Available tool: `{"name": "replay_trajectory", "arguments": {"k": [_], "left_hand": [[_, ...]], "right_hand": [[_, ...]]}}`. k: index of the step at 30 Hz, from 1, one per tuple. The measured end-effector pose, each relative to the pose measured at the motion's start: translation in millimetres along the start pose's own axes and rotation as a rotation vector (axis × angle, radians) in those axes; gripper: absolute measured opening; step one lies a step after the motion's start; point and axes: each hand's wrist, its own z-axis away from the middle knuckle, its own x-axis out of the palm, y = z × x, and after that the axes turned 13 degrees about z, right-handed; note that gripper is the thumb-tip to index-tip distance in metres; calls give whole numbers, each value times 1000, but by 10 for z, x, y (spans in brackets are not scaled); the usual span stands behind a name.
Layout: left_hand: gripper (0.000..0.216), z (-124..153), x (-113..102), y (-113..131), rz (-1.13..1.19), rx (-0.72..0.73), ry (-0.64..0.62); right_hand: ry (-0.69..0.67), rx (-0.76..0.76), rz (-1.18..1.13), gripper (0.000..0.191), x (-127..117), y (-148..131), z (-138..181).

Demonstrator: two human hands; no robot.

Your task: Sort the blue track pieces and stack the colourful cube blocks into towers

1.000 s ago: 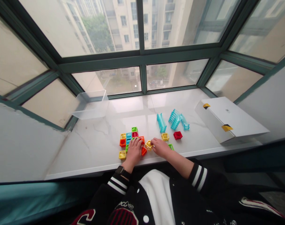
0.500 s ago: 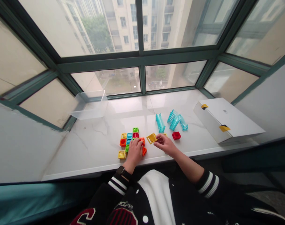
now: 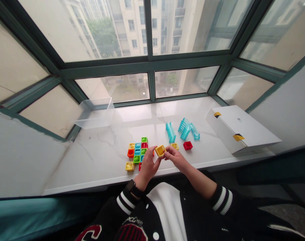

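A yellow hollow block (image 3: 160, 151) is held up between my two hands. My right hand (image 3: 177, 158) pinches its right side with thumb and fingertips. On the other side, my left hand (image 3: 149, 164) has its fingertips at the block's left edge, thumb below. Just left of that hand lies a cluster of coloured blocks (image 3: 137, 152), in green, blue, red, orange and yellow; part of it is hidden behind the left hand. Another yellow block (image 3: 175, 146) rests behind my right hand, with a red block (image 3: 188, 145) to its right.
Clear blue track pieces (image 3: 184, 128) lie farther back on the white marble sill (image 3: 102, 157). A transparent plastic bin (image 3: 94, 113) stands at the back left. To the right is a white box (image 3: 242, 129) with yellow-black tape. Windows border the sill's far side.
My left hand has come off the block cluster and moved right to the yellow block. That block has turned and shifted slightly, still in my right hand; the yellow block behind shows more fully.
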Motion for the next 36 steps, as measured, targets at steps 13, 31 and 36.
{"name": "replay_trajectory", "arguments": {"k": [13,31,36], "left_hand": [[37,-12,-6,0,20,-13,-2],[55,-276,410,-64,51,66,-278],[49,-369,661,-349,162,-118,-300]], "right_hand": [[111,-65,221,50,64,72,47],[330,-194,573,53,-413,134,190],[470,-106,517,54,-746,247,198]]}}
